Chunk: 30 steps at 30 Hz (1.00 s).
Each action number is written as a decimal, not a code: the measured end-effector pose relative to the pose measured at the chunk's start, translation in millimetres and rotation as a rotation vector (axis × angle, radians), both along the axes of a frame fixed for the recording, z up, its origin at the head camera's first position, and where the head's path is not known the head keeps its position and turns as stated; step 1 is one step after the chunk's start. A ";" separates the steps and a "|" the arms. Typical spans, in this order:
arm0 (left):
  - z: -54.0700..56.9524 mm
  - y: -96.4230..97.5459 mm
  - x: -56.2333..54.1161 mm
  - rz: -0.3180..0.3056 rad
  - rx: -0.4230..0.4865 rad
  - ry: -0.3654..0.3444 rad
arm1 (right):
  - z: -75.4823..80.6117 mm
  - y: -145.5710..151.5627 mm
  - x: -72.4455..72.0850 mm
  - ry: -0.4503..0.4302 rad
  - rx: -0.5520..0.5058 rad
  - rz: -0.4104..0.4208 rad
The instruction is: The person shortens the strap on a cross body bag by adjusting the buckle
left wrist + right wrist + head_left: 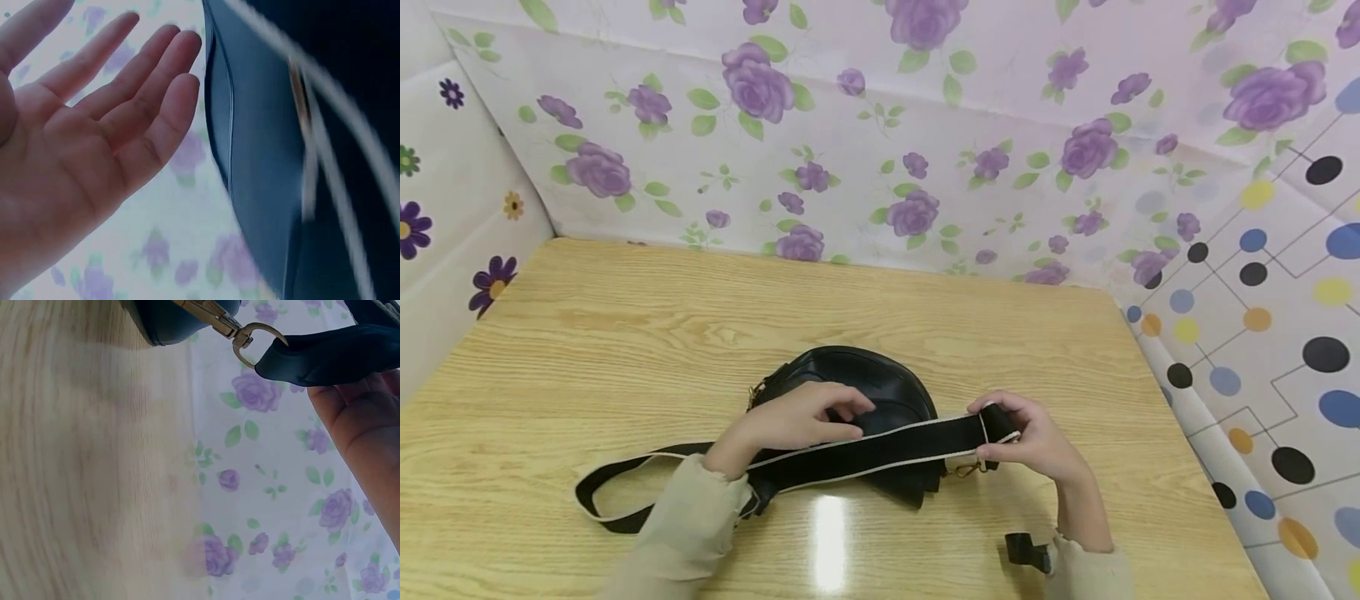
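Note:
A black rounded handbag (857, 375) lies on the wooden table, with a wide black strap (880, 450) edged in white crossing its front. My right hand (1033, 437) pinches the folded end of that strap between thumb and fingers, to the right of the bag. A gold swivel clasp (240, 337) joins the bag to a black leather tab beside this hand in the right wrist view. Over the bag hovers my left hand (808, 415), its fingers loosely bent and holding nothing. In the left wrist view its palm faces the camera, apart from the bag (256, 137).
The strap's far part forms a loop (617, 525) on the table left of the bag. A black band (1028, 552) hangs by the right sleeve. Floral sheeting (850, 167) stands behind the table (700, 325), and a dotted sheet (1247, 350) along its right edge.

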<state>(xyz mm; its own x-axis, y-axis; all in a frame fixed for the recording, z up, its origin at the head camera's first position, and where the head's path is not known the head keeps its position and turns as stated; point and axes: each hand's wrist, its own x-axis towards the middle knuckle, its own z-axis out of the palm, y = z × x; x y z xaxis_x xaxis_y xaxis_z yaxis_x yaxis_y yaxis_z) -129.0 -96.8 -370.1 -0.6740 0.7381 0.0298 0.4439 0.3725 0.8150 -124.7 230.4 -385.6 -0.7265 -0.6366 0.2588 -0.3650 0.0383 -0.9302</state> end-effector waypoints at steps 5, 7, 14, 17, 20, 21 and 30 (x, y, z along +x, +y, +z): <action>2.3 28.8 -0.5 -0.003 0.030 -0.020 | 1.0 -2.2 0.0 -0.011 0.016 -0.015; 4.4 38.6 -0.6 -0.011 0.057 -0.028 | 1.6 -3.3 -0.3 -0.009 0.022 -0.020; 8.5 61.0 0.1 0.008 0.112 -0.075 | 0.3 -6.7 -0.6 0.019 0.015 -0.019; 6.4 65.4 1.1 0.005 0.132 -0.099 | 0.4 -7.9 -0.3 0.014 0.021 -0.027; 3.7 67.4 2.0 -0.030 0.159 -0.116 | 0.9 -8.8 -0.1 0.027 0.024 -0.036; 3.0 67.5 2.4 -0.046 0.170 -0.123 | 0.7 -8.9 -0.2 0.035 0.023 -0.039; 2.6 63.9 6.8 -0.095 0.125 -0.147 | -2.3 -13.9 -0.2 0.024 -0.009 -0.035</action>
